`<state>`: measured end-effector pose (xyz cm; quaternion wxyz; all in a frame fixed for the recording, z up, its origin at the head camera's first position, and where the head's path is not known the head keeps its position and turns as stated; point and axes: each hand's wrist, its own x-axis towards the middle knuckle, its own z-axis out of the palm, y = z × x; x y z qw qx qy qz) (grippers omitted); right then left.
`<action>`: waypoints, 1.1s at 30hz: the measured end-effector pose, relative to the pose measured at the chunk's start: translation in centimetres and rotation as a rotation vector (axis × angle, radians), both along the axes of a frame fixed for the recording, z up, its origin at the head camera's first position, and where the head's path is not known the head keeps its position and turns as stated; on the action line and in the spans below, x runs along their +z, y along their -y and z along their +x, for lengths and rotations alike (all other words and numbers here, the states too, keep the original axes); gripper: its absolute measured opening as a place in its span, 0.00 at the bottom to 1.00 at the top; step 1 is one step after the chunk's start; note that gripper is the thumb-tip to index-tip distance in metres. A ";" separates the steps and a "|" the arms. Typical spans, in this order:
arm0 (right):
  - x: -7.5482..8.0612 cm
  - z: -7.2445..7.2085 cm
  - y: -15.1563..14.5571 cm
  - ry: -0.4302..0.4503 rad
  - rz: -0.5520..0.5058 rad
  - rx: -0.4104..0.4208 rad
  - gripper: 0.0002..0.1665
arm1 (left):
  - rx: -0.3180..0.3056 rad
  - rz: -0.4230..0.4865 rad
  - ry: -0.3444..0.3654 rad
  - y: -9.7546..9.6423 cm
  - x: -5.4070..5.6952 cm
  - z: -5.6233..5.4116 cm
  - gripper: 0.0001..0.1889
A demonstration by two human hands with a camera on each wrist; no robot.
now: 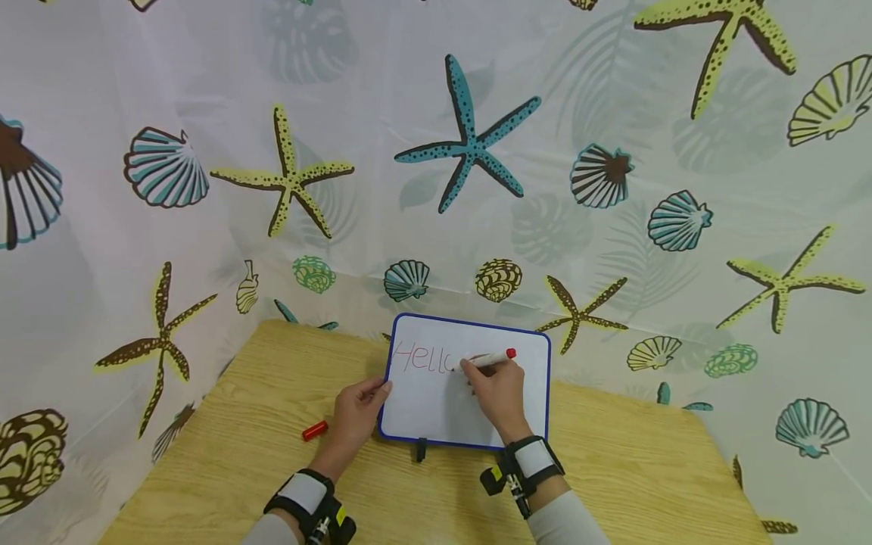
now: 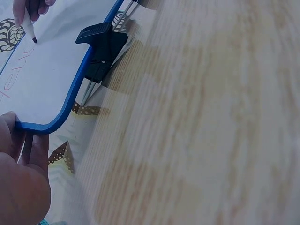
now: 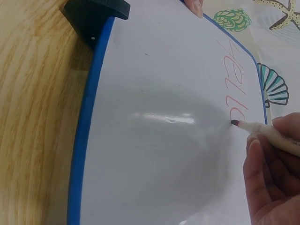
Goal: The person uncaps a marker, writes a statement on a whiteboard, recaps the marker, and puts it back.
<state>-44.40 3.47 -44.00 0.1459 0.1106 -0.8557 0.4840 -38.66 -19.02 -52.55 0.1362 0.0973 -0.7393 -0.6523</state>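
A small whiteboard point(image 1: 436, 415) with a blue frame stands tilted back on the wooden table. Thin red letters point(image 1: 424, 359) across its upper left read "Hell" and a rounded stroke. My right hand point(image 1: 500, 390) pinches a white marker point(image 3: 267, 132) between thumb and fingers, its dark tip touching the board at that last stroke. The marker's red end points up and right in the head view. At the board's left edge, my left hand point(image 1: 359, 412) grips the frame, thumb in front and fingers behind, as the left wrist view shows point(image 2: 23, 178).
A red marker cap point(image 1: 315, 431) lies on the table point(image 1: 272, 378) left of my left hand. A black clip stand point(image 2: 101, 51) holds the board's lower edge. Behind the table hangs a white curtain point(image 1: 381, 227) printed with starfish and shells.
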 end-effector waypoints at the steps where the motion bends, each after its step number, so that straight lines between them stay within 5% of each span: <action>1: 0.0 0.0 0.0 -0.005 0.003 -0.004 0.10 | -0.001 -0.002 -0.002 0.0 0.0 0.0 0.17; 22: 0.1 -0.5 0.2 -0.086 0.009 -0.053 0.09 | -0.006 0.012 -0.039 0.1 -0.1 0.1 0.15; 33: 0.4 -0.6 0.6 -0.050 -0.004 -0.065 0.10 | -0.008 0.017 -0.032 0.1 0.0 0.1 0.15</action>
